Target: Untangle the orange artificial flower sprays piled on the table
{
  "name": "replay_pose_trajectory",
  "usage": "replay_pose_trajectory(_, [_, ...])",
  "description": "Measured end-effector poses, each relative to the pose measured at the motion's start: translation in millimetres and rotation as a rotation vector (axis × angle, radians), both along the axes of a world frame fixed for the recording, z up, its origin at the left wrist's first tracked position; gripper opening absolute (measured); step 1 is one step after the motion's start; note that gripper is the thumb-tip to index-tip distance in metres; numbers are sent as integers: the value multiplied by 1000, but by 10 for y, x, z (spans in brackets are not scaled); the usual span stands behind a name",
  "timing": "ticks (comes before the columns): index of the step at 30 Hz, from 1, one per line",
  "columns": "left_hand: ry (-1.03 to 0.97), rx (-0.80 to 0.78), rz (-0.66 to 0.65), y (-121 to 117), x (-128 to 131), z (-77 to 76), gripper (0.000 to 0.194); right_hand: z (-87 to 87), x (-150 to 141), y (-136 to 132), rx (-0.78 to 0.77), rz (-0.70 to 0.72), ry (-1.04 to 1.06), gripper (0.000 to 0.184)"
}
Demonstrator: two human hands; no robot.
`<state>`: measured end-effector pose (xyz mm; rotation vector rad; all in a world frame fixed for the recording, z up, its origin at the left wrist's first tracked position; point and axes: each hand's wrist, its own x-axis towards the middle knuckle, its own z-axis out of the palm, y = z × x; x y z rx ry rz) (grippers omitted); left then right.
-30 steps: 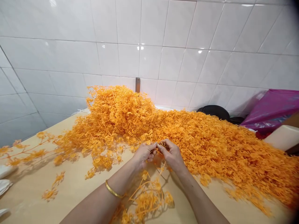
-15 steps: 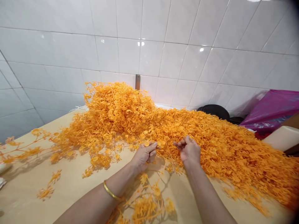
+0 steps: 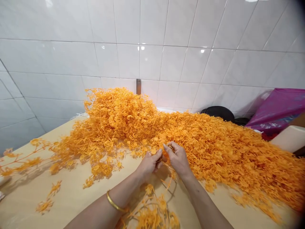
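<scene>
In the head view my left hand (image 3: 150, 164), with a gold bangle (image 3: 114, 203) on the wrist, pinches part of an orange plastic flower stem (image 3: 169, 182). My right hand (image 3: 177, 159) is close beside it, thumb and fingers closed on the same orange plastic piece near the left fingertips. The exact grip is partly hidden by the fingers. An orange flower spray (image 3: 152, 214) lies on the table between my forearms. Just behind both hands rises a big heap of orange flower sprays (image 3: 124, 117), spreading far to the right.
The beige table (image 3: 69, 190) carries a few loose orange flowers (image 3: 44, 206) at the left. Behind the heap are a white tiled wall (image 3: 171, 60) and a brown metal strip (image 3: 138, 86). Black round items (image 3: 218, 112), a purple bag (image 3: 276, 109) and a cream-coloured object (image 3: 289, 139) are at the right.
My right hand has moved left, from over the heap to beside my left hand, and its fingers now meet the piece there. My left hand has stayed nearly in place.
</scene>
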<state>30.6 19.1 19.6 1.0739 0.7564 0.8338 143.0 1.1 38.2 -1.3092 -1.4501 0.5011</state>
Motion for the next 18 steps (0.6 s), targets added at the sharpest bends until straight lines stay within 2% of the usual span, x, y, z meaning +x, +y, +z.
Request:
replay_pose_trajectory(3, [41,83,-68,-48,37,59,44,-15,-47,-7,96,-241,-33,28])
replay_pose_trajectory(7, [36,146,-133,-66,63,108,45,13,-56,12,169,-393,-31,29])
replay_pose_trajectory(9, [24,161,-162,-67,48,93,45,29,55,49,174,-491,16,30])
replay_pose_trajectory(12, [30,150,-190,-73,3,55,46,25,326,115,168,-691,199,31])
replay_pose_trajectory(13, [35,136,-190,-76,-11,49,46,16,404,131,164,-714,249,31])
replay_pose_trajectory(15, [43,114,-191,-79,-32,54,45,-9,486,148,146,-626,298,26])
replay_pose_trajectory(18, [68,114,-212,-77,-52,83,44,-28,436,145,126,-361,343,24])
